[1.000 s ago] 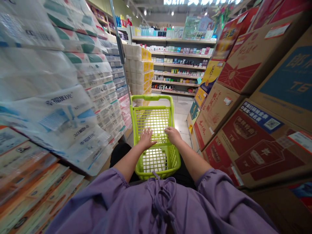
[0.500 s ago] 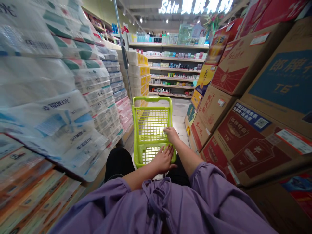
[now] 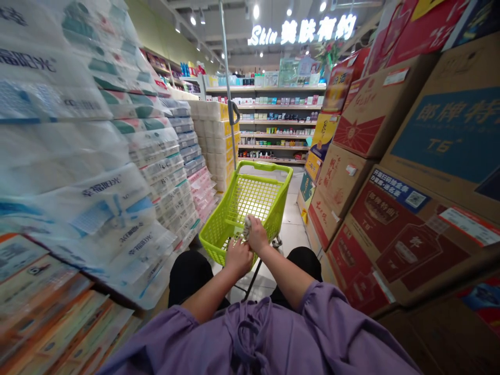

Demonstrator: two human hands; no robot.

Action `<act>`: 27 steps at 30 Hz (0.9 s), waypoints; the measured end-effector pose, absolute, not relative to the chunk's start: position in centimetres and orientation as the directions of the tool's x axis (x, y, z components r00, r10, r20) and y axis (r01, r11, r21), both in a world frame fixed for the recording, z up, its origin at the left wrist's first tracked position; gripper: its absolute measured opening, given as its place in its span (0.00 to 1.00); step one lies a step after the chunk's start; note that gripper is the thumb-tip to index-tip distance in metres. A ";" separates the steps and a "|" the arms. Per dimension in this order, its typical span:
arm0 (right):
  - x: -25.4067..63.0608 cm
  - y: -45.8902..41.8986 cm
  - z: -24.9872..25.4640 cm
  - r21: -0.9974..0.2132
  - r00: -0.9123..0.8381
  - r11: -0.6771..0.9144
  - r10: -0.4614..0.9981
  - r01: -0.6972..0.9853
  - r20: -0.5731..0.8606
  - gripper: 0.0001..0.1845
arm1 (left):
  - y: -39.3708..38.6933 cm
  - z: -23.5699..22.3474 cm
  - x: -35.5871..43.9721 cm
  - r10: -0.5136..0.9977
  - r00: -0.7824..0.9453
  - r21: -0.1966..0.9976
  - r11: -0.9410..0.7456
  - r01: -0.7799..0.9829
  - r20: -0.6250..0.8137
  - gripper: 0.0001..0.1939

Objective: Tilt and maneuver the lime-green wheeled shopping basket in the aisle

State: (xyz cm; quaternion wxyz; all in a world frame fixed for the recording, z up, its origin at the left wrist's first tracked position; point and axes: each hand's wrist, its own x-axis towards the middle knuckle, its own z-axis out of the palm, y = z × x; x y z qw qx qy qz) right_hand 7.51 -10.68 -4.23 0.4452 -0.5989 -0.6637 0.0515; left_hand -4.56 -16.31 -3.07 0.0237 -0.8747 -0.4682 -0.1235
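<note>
A lime-green shopping trolley [image 3: 219, 221] with a mesh basket stands between my knees, turned at an angle. At its near rim, my left hand [image 3: 239, 256] has its fingers curled over the edge. Just above and right of it, my right hand [image 3: 257, 235] is closed on a crumpled whitish cloth [image 3: 247, 225], pressed near the basket's rim. The hands nearly touch each other. Part of the cloth and the near rim are hidden behind my fingers. A grey pull handle [image 3: 233, 112] rises on a metal pole from the trolley's far side.
Plastic-wrapped tissue packs [image 3: 109, 192] are piled high along the left. Cardboard cartons [image 3: 394, 224] are stacked close on the right. A tiled floor [image 3: 294, 219] runs ahead to shelves of small cosmetics [image 3: 273, 115]. A dark wheel [image 3: 276, 242] shows under the trolley.
The trolley has swung round, so its left side wall now shows. Both hands have moved left along its near end and closer together. The cloth in my right hand shows more clearly.
</note>
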 end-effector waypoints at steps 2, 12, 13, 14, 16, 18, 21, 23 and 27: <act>7.9 -10.6 -4.4 -0.613 0.105 0.364 0.797 0.701 0.594 0.28 | -16.8 -3.3 -3.1 0.885 0.398 0.141 -0.438 0.888 0.243 0.17; 11.0 -11.2 -4.9 -0.385 -0.294 0.554 0.777 0.738 0.556 0.24 | -13.0 -4.0 -5.8 0.876 0.407 0.037 -0.431 0.902 0.259 0.16; 10.6 -11.1 -4.7 -0.379 -0.315 0.557 0.783 0.739 0.536 0.26 | -12.7 -4.0 -6.4 0.879 0.404 0.032 -0.425 0.905 0.253 0.16; 10.2 -11.0 -4.3 -0.370 -0.338 0.559 0.789 0.742 0.513 0.26 | -12.4 -4.0 -7.0 0.880 0.406 0.025 -0.425 0.905 0.247 0.17; 9.6 -10.7 -3.4 -0.348 -0.373 0.556 0.800 0.755 0.469 0.26 | -11.8 -3.9 -8.2 0.883 0.408 0.019 -0.424 0.906 0.232 0.18; 9.6 -10.4 -2.3 -0.321 -0.384 0.536 0.817 0.781 0.430 0.24 | -11.3 -3.8 -9.6 0.885 0.412 0.021 -0.426 0.904 0.214 0.20; 11.3 -10.0 -0.6 -0.300 -0.367 0.499 0.839 0.813 0.401 0.20 | -10.6 -3.5 -11.9 0.896 0.402 0.007 -0.410 0.912 0.190 0.23; 13.3 -10.0 0.4 -0.295 -0.349 0.477 0.850 0.828 0.394 0.19 | -10.3 -3.2 -13.2 0.912 0.370 -0.018 -0.373 0.928 0.178 0.22; 16.5 -10.3 1.7 -0.244 -0.319 0.428 0.867 0.870 0.383 0.21 | -9.6 -2.7 -14.7 0.956 0.247 -0.045 -0.243 0.969 0.157 0.22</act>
